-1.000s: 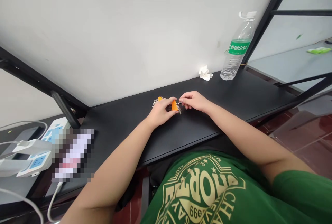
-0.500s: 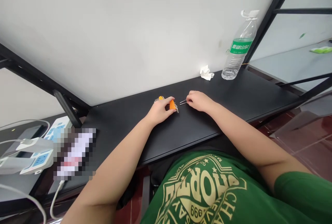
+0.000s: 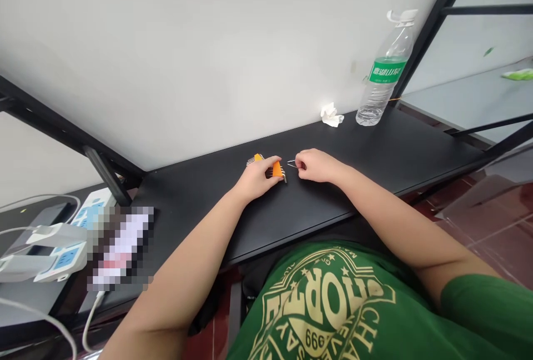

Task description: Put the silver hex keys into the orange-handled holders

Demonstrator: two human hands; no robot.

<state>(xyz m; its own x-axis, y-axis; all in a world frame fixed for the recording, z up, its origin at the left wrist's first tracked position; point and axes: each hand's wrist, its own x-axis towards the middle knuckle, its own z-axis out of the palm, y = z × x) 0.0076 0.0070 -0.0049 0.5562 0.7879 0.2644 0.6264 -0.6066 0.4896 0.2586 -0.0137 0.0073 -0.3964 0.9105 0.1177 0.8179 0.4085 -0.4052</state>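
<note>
My left hand (image 3: 259, 179) is closed around an orange hex key holder (image 3: 277, 169) resting on the black tabletop. Several metal hex keys (image 3: 283, 173) stick out of it on the right, and more show past my fingers on the left. Just right of the holder, my right hand (image 3: 317, 165) pinches thin shiny metal rods (image 3: 291, 164) whose ends point left toward the holder. They look like hex keys, but their far ends are hidden in my fingers. A small gap separates the rods from the holder.
A large water bottle (image 3: 385, 71) stands at the back right beside a crumpled white tissue (image 3: 332, 115). On the left lie a blurred-out phone (image 3: 122, 249) on a white cable and white power strips (image 3: 66, 260). A wall bounds the black table (image 3: 200, 182) behind.
My right hand has turned slightly and shifted a little left, tilting the thin rods. My left hand and the holder stay in place.
</note>
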